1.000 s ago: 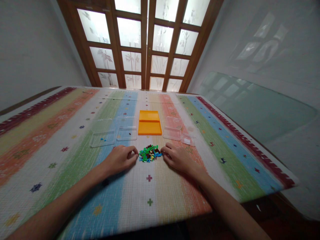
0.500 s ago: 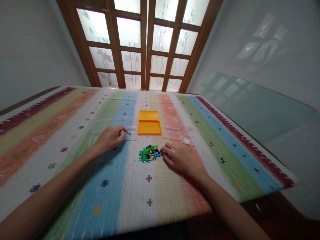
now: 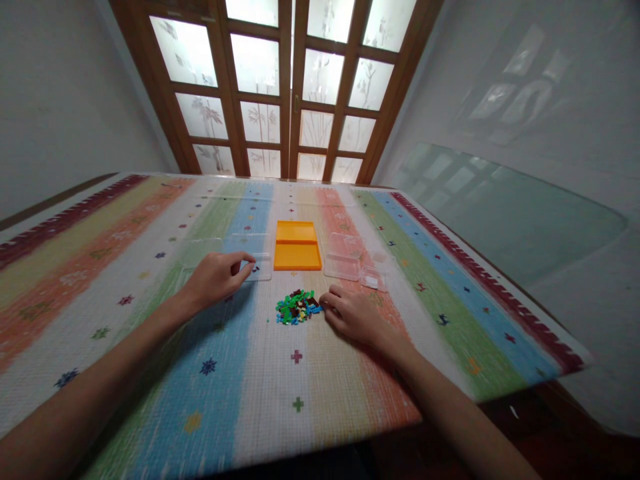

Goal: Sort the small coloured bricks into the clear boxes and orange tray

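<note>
My left hand (image 3: 216,276) hovers over a clear plastic box (image 3: 266,273), thumb and forefinger pinched close together. Whatever may be between those fingertips is too small to make out. Right by them, small dark pieces (image 3: 257,269) show in the box. A heap of tiny building bricks (image 3: 296,308), mostly green, with blue, dark brown and yellow ones, lies on the tablecloth. At its right edge rests my right hand (image 3: 353,313), its fingers curled and their tips against the bricks. I cannot tell what, if anything, they hold.
An open orange case (image 3: 298,257) lies behind the heap. To its right are another clear box (image 3: 341,267) and a smaller clear box (image 3: 373,279) with something white in it. A single green brick (image 3: 268,321) sits left of the heap. The striped tablecloth (image 3: 270,387) covers the table.
Dark pieces show a little lower in the clear box, slightly apart from my left fingertips. My right hand stays at the heap's edge. The whole view has shifted slightly.
</note>
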`<action>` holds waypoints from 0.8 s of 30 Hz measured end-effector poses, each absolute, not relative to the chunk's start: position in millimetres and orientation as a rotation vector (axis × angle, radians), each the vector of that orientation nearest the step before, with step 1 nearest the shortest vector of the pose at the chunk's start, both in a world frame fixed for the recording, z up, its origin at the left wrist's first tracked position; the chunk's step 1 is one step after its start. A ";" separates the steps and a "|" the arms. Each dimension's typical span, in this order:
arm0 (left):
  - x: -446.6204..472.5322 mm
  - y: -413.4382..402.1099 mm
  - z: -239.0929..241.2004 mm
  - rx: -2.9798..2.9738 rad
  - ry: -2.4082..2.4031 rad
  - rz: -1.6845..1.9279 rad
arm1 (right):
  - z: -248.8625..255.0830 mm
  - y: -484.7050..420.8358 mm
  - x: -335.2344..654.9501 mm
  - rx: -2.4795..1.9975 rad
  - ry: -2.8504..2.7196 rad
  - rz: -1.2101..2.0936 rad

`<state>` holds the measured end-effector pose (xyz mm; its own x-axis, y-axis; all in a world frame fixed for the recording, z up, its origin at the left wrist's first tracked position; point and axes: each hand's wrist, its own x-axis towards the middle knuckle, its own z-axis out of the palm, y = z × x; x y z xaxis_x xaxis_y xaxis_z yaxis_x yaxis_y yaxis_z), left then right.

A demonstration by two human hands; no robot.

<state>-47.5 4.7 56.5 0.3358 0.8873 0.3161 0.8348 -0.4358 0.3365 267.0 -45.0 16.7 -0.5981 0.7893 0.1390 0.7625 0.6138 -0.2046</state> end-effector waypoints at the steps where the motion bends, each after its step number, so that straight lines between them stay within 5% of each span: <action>1: -47.4 -2.4 55.4 2.483 1.566 0.733 | 17.4 -45.6 266.2 -1.275 -2.602 0.202; 24: -50.2 -45.5 19.0 2.541 1.258 0.576 | 28.1 -29.0 209.8 -0.986 -2.722 0.340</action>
